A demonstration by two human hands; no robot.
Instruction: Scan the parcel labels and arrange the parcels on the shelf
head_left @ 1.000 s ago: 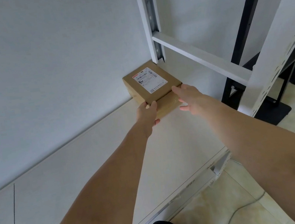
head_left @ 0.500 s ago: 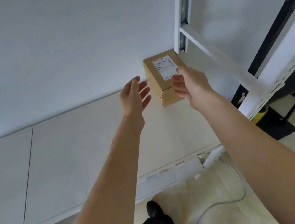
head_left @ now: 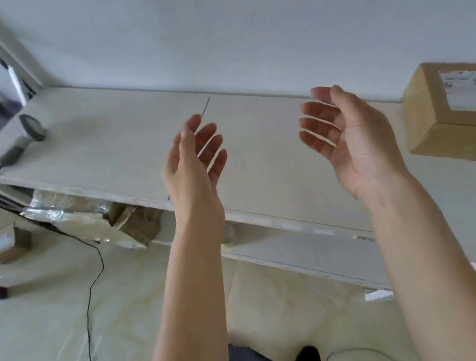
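Both hands have come away from the parcel (head_left: 456,109) since half a second ago, and the view has swung left along the shelf (head_left: 119,156), so the box that sat near the middle of the picture now lies at the far right. It rests on the shelf by the back wall (head_left: 235,23), label up, touching neither hand.

Left hand (head_left: 194,168) and right hand (head_left: 350,142) hover above the shelf, palms turned toward each other, fingers loosely spread. Each grip is apart and holds nothing.

One parcel looks placed, so I judge that the step in hand is the return for the next one. A scanner (head_left: 20,139) lies at the left end of the shelf, its cable (head_left: 89,299) trailing down to the floor (head_left: 39,355). Blurred brown boxes (head_left: 139,222) show under the shelf edge, another small box (head_left: 8,244) sits on the floor, and more brown shapes at the far left are too smeared to name.

Next, as I read it, a fresh parcel has to be picked up and the scanner taken up, its window aimed at the label. After that the box belongs on the shelf just beside the first, set square to the wall.
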